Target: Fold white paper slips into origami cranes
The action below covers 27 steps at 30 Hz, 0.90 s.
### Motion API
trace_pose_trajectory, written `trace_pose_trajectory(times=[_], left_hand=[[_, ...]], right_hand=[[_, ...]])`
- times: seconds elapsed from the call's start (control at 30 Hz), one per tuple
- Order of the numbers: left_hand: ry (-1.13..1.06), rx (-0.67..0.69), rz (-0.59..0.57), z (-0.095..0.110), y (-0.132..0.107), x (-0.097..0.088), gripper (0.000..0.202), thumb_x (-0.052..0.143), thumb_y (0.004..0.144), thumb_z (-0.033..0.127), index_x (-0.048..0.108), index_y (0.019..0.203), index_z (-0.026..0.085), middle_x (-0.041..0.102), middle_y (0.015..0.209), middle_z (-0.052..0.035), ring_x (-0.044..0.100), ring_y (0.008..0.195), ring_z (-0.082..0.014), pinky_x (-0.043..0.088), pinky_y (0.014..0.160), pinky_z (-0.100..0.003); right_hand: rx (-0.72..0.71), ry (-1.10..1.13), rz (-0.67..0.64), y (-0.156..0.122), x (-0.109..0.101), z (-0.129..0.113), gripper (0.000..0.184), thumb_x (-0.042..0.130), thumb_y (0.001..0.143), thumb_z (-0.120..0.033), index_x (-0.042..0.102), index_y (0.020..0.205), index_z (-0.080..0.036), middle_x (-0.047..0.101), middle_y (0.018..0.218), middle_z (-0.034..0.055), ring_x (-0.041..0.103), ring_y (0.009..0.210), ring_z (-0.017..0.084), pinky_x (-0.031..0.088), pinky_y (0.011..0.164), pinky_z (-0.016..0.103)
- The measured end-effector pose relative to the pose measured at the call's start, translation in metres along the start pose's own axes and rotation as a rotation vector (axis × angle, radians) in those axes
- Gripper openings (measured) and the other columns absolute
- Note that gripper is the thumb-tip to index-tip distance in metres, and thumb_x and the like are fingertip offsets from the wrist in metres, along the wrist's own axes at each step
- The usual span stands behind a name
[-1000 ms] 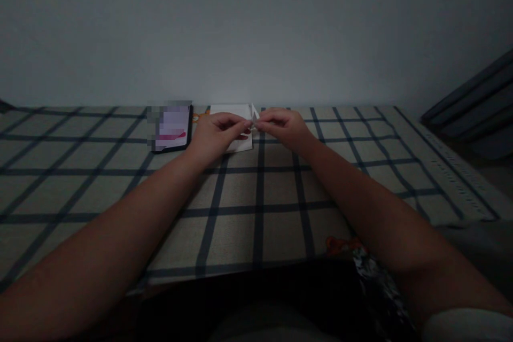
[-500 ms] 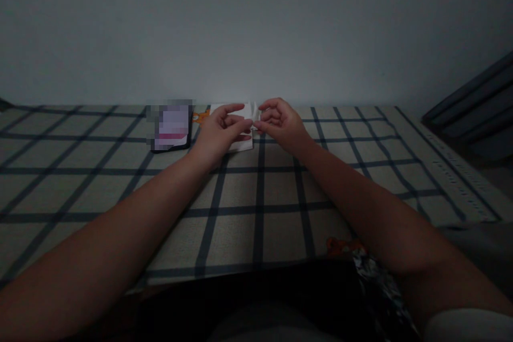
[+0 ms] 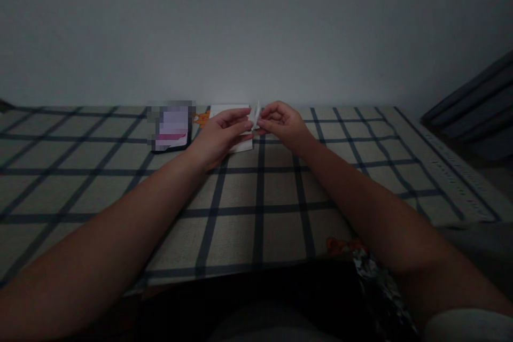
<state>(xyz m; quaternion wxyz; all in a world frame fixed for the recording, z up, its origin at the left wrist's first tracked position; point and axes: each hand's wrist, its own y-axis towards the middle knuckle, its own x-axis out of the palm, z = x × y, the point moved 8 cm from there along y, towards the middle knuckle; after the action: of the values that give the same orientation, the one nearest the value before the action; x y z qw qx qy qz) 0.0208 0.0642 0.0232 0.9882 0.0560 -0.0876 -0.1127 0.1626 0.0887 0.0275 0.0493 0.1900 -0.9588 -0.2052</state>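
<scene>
A small folded piece of white paper (image 3: 255, 116) stands upright between my two hands over the far side of a checked tablecloth (image 3: 256, 192). My left hand (image 3: 223, 132) pinches it from the left with fingers closed on it. From the right, my right hand (image 3: 281, 123) pinches the same piece with curled fingers. Beneath the hands lies a sheet of white paper (image 3: 234, 112), partly hidden by my left hand.
A phone with a lit screen (image 3: 172, 126) lies left of the white sheet, near the wall. An orange printed figure (image 3: 201, 117) shows between phone and sheet. A dark patterned object (image 3: 372, 278) sits at the near edge by my right forearm. Dark furniture (image 3: 473, 107) stands at right.
My hands have shifted slightly and the fingers have reworked their grip. The small paper piece now stands more upright between the fingertips. The phone and sheet have not moved.
</scene>
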Motion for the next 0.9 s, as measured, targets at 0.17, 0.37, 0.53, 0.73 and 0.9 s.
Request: trace_pose_trajectory(times=[0.17, 0.37, 0.53, 0.73, 0.9], left_hand=[[0.000, 0.022, -0.050, -0.002, 0.001, 0.003, 0.051, 0.090, 0.065, 0.033, 0.073, 0.111, 0.021, 0.076, 0.108, -0.0079, 0.073, 0.091, -0.0178, 0.059, 0.087, -0.031], [0.052, 0.005, -0.058, -0.003, 0.000, 0.005, 0.040, 0.088, 0.068, 0.041, 0.076, 0.097, 0.017, 0.078, 0.102, -0.0096, 0.074, 0.093, -0.0204, 0.058, 0.089, -0.033], [0.124, 0.041, -0.031, -0.002, -0.001, 0.003, 0.043, 0.090, 0.062, 0.044, 0.074, 0.093, 0.018, 0.078, 0.093, -0.0082, 0.074, 0.087, -0.0220, 0.059, 0.081, -0.034], [0.288, 0.142, 0.020, 0.009, 0.002, -0.003, 0.035, 0.089, 0.062, 0.038, 0.072, 0.084, 0.017, 0.071, 0.076, -0.0018, 0.064, 0.066, -0.0150, 0.050, 0.062, -0.026], [0.484, 0.227, 0.061, 0.017, 0.002, -0.009, 0.035, 0.089, 0.060, 0.038, 0.067, 0.077, 0.017, 0.056, 0.063, 0.0040, 0.051, 0.057, -0.0100, 0.038, 0.054, -0.023]], right_hand=[[0.029, 0.004, -0.046, 0.000, 0.001, 0.003, 0.051, 0.083, 0.071, -0.047, 0.060, 0.108, -0.021, 0.068, 0.087, 0.0001, 0.067, 0.080, 0.014, 0.060, 0.076, 0.029], [0.054, 0.002, -0.053, -0.001, 0.002, -0.001, 0.038, 0.082, 0.073, -0.042, 0.063, 0.095, -0.018, 0.069, 0.086, 0.0016, 0.068, 0.077, 0.014, 0.061, 0.075, 0.030], [0.088, 0.001, -0.056, -0.002, 0.005, 0.002, 0.040, 0.085, 0.070, -0.043, 0.063, 0.090, -0.017, 0.068, 0.079, 0.0000, 0.067, 0.072, 0.013, 0.060, 0.073, 0.029], [0.124, 0.024, -0.055, -0.006, 0.006, -0.001, 0.040, 0.082, 0.074, -0.049, 0.067, 0.091, -0.016, 0.071, 0.078, 0.0021, 0.069, 0.072, 0.013, 0.060, 0.071, 0.027], [0.062, -0.028, -0.054, -0.005, 0.006, -0.005, 0.042, 0.080, 0.075, -0.051, 0.068, 0.096, -0.017, 0.071, 0.080, 0.0016, 0.068, 0.072, 0.013, 0.059, 0.070, 0.027]])
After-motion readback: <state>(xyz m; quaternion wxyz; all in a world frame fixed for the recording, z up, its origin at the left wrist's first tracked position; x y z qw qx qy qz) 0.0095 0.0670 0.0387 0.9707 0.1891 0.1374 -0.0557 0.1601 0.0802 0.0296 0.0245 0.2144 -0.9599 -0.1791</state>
